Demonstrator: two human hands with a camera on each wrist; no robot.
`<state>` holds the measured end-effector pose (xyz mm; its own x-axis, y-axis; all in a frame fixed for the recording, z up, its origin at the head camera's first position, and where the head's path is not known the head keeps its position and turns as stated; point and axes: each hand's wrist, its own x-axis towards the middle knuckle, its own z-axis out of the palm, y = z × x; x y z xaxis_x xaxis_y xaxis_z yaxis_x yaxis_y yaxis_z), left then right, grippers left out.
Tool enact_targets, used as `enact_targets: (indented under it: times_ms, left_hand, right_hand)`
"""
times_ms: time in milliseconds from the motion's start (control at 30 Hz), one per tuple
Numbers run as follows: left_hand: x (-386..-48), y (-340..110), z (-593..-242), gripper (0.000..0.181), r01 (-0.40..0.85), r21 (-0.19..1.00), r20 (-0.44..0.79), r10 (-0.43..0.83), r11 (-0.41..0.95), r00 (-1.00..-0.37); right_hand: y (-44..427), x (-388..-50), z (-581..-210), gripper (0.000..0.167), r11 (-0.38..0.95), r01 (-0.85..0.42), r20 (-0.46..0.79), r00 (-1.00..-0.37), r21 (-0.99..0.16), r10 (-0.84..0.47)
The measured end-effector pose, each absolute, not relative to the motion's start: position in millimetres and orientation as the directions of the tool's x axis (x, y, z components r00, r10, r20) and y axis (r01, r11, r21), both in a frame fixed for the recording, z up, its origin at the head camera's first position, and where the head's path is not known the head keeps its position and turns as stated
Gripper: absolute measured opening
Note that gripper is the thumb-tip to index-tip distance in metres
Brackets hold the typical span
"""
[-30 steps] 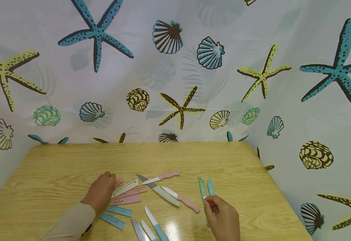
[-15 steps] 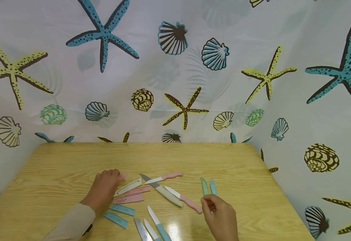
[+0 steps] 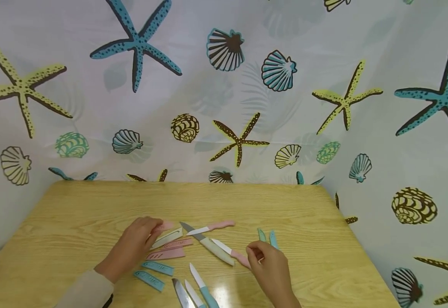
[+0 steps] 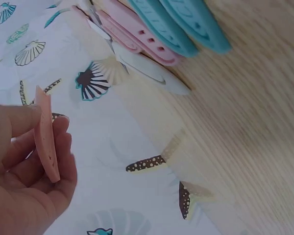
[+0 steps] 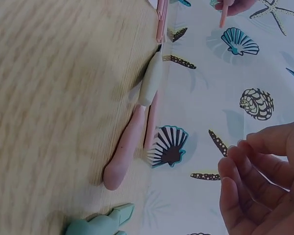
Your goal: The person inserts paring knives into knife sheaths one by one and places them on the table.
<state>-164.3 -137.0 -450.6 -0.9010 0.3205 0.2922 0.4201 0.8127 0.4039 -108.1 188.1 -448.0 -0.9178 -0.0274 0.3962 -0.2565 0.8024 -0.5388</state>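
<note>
My left hand [image 3: 135, 241] pinches a pink knife sheath [image 4: 48, 142] between thumb and fingers, raised above the table beyond the other sheaths. A cream sheath [image 3: 167, 238], two pink sheaths [image 3: 166, 254] and two blue sheaths [image 3: 149, 280] lie close by. My right hand [image 3: 272, 269] hovers with loosely curled fingers and nothing in them. It is nearest a pink-handled knife [image 3: 241, 259], whose handle end it hides in the head view. A green knife sheath [image 3: 261, 234] and a blue one [image 3: 273, 239] lie just beyond that hand, partly covered.
Between the hands lie a cream-handled knife [image 3: 218, 252] and a second pink-handled knife [image 3: 221, 225], its blade crossing the cream one's. Several bare blades, including a blue-handled knife [image 3: 204, 293], lie at the front edge of the view. A patterned curtain [image 3: 231, 94] surrounds the wooden table [image 3: 93, 201].
My left hand has lifted the pink sheath and turned it rightward. My right hand has moved left and upward, away from the green and blue sheaths towards the pink-handled knife.
</note>
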Motion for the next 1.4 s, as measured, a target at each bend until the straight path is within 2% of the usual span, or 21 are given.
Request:
enact_targets:
  times_ms: [100,333,533,633,900,1000,1133,1400]
  left_hand:
    - [-156.6,-134.3,-446.0,0.027,0.424,0.426,0.307,0.313,0.800,-0.899]
    - [-139.0,-131.2,-443.6,0.022,0.471,0.388,0.396,0.318,0.792,-0.862]
    - [-130.2,-126.9,-444.1,0.024,0.478,0.410,0.406,0.314,0.777,-0.858]
    - [-127.5,-124.3,-443.9,0.024,0.506,0.406,0.445,0.319,0.761,-0.837]
    - [-120.7,-120.8,-448.9,0.025,0.616,0.354,0.569,0.360,0.704,-0.739]
    - [-117.2,-122.1,-450.2,0.025,0.633,0.358,0.575,0.372,0.687,-0.729]
    - [-113.6,-124.8,-450.0,0.027,0.630,0.362,0.569,0.372,0.687,-0.733]
    - [-116.1,-121.4,-448.1,0.031,0.681,0.337,0.616,0.395,0.650,-0.682]
  right_hand:
    - [183.2,-115.9,-449.5,0.005,0.812,-0.303,0.418,-0.905,-0.499,-0.081]
    - [172.5,-135.0,-451.5,0.003,0.828,-0.336,0.397,-0.905,-0.449,-0.152]
    - [167.4,-152.9,-451.8,0.007,0.843,-0.367,0.404,-0.893,-0.393,-0.200]
    - [165.4,-163.2,-453.2,0.010,0.839,-0.389,0.397,-0.888,-0.379,-0.233]
    - [152.8,-185.3,-463.3,0.013,0.854,-0.338,0.193,-0.939,-0.394,-0.283]
    - [145.3,-191.4,-468.9,0.014,0.865,-0.334,0.144,-0.943,-0.375,-0.301]
    - [134.6,-202.0,-472.3,0.011,0.877,-0.368,0.162,-0.929,-0.310,-0.333]
    - [127.5,-219.5,-479.9,0.005,0.897,-0.408,0.202,-0.906,-0.171,-0.373]
